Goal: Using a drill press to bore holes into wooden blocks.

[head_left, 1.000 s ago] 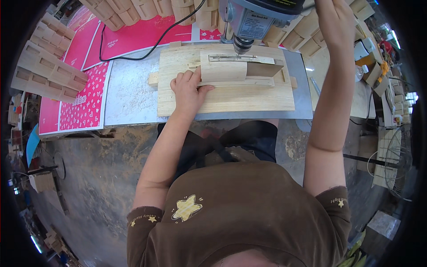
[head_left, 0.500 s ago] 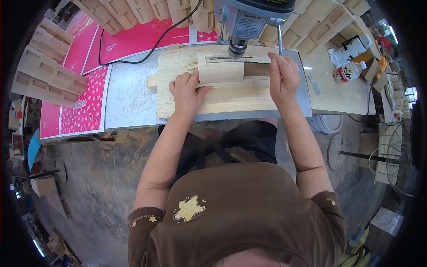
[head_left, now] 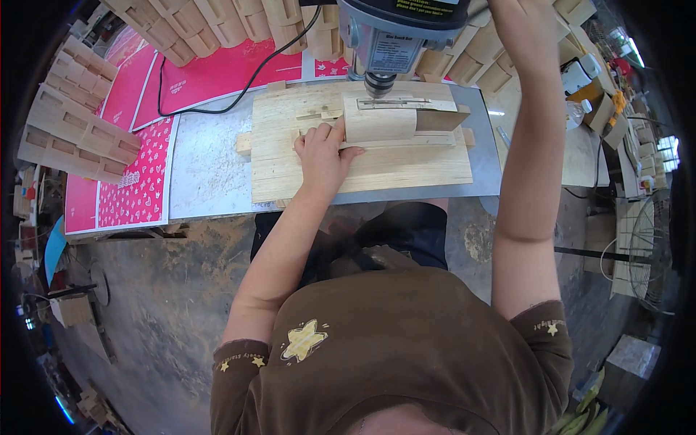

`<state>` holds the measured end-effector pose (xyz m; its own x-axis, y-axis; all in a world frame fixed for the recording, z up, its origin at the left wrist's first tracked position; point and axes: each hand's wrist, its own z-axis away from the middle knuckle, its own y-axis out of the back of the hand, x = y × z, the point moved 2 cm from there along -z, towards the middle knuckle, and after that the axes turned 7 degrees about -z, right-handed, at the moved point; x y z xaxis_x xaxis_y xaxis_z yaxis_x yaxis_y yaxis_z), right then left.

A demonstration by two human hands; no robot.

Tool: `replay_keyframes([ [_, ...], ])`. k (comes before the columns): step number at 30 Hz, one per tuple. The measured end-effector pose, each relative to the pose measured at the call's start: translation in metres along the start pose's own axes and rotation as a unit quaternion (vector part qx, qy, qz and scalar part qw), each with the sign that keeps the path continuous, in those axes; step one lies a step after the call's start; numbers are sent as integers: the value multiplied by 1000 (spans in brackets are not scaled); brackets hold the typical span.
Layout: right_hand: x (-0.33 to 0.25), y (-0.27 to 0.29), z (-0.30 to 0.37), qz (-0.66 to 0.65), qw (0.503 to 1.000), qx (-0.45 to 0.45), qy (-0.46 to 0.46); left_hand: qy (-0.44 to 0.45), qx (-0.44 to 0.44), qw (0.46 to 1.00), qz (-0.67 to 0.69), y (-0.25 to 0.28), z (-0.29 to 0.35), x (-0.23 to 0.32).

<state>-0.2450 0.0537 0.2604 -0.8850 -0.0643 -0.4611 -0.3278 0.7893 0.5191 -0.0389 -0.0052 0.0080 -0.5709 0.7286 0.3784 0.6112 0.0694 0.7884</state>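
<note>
A pale wooden block [head_left: 378,125] with a smooth, curved near face and a long narrow slot lies on a wide wooden board [head_left: 319,177]. Its right end has a brown, shaded surface. My left hand [head_left: 324,156] grips the block's left end, with fingers bent against it and the thumb along the lower front edge. Above the block's left part hangs the chuck [head_left: 379,85] of a bench drill [head_left: 388,47]; whether a bit touches the wood cannot be seen. My right hand [head_left: 525,29] is raised beside the drill head, its fingers cut off by the top edge.
Stacks of slotted wooden blocks [head_left: 76,130] stand at the left, with more along the back. A black cable [head_left: 239,98] crosses pink printed sheets [head_left: 138,185]. At right are a plastic bottle [head_left: 578,114] and a cardboard box [head_left: 600,109]. A fan [head_left: 649,239] stands far right.
My right hand has gone up and right from the drill's lever area to the top edge. The block has slid right under the chuck, with my left hand moving along.
</note>
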Motion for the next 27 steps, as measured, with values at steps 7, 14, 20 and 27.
replay_keyframes([
  [7, 16, -35, 149, -141, 985, 101, -10, -10, 0, 1000, 9, 0, -3, 4],
  [14, 50, -73, 160, -184, 960, 149, 147, -5, -1, 1000, 6, -3, -1, 0],
  [20, 3, -8, 81, -86, 986, 129, 59, 4, 2, 1000, 9, 0, 2, 0],
  [27, 34, -27, -33, -73, 996, 48, -16, 19, -22, 998, 63, 1, -7, 3],
])
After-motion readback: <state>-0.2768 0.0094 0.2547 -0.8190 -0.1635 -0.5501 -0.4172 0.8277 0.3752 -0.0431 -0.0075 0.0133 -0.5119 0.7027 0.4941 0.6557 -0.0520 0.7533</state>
